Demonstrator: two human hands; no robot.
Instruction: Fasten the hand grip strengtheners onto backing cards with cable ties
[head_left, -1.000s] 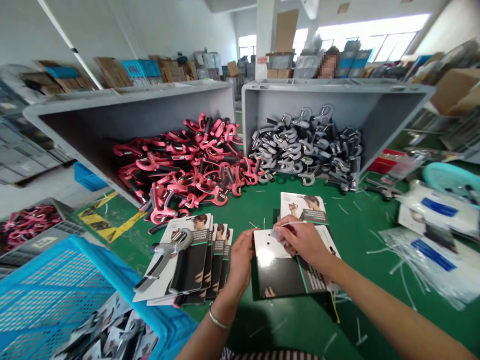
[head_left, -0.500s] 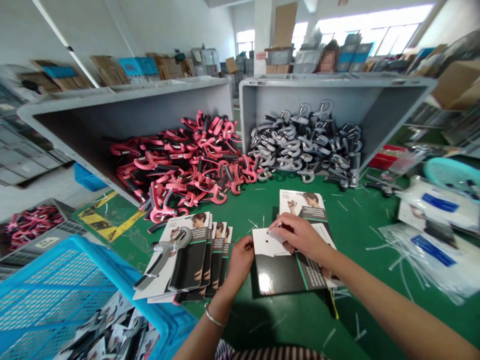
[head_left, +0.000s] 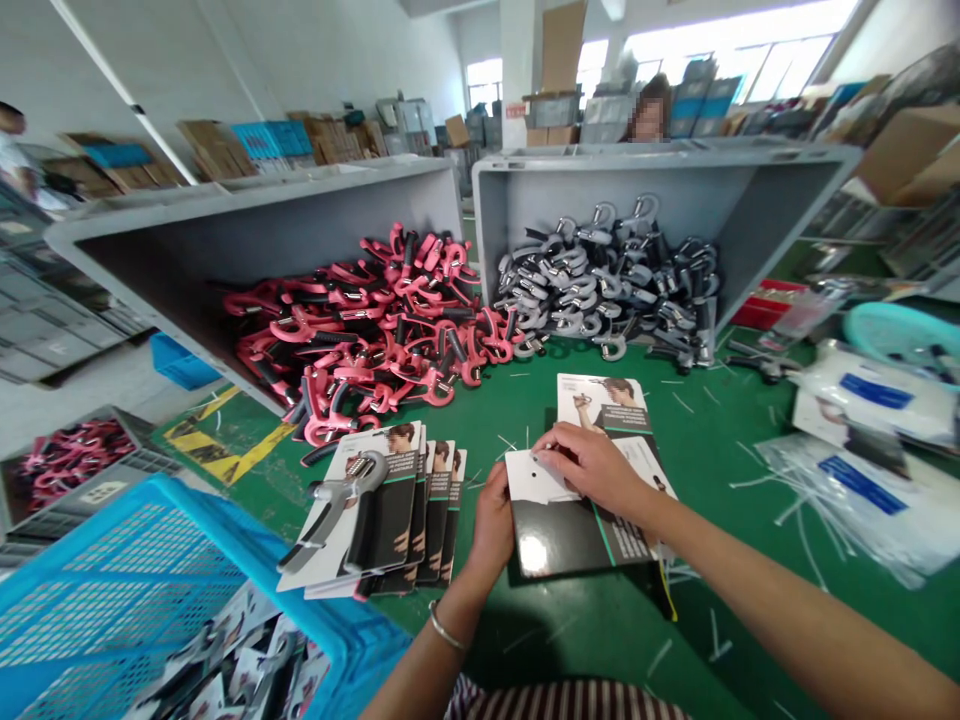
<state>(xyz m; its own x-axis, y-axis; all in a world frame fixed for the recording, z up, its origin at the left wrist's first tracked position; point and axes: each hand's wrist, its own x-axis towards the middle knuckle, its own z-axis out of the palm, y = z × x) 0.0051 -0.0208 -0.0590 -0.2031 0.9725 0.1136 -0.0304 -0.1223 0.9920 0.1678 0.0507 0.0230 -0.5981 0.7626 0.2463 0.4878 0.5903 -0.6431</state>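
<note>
In front of me a black and white packaging card (head_left: pixel 555 530) is propped at a slant, with small holes in its white part. My left hand (head_left: pixel 493 515) grips the card's left edge, its fingertips partly hidden behind it. The fingers of my right hand (head_left: pixel 589 462) are pinched together at the white part, beside a hole; whatever they hold is too small to make out. Behind lies another printed card (head_left: pixel 600 400), partly covered by my right hand. To the left, a grey hand grip (head_left: pixel 367 500) with black handles rests on a row of overlapping cards (head_left: pixel 401 510).
Two grey bins tipped on their sides hold pink hand grips (head_left: pixel 420 330) and grey hand grips (head_left: pixel 592 280). A blue crate (head_left: pixel 330 640) with carded grips stands front left. White plastic ties (head_left: pixel 810 540) and clear bags (head_left: pixel 862 490) lie right. A person (head_left: pixel 649 110) is behind the bins.
My left hand has come up slightly along the card's edge, its fingers closer against it. The right hand's pinch stays nearly in place. The view has shifted a little; another person appears far left.
</note>
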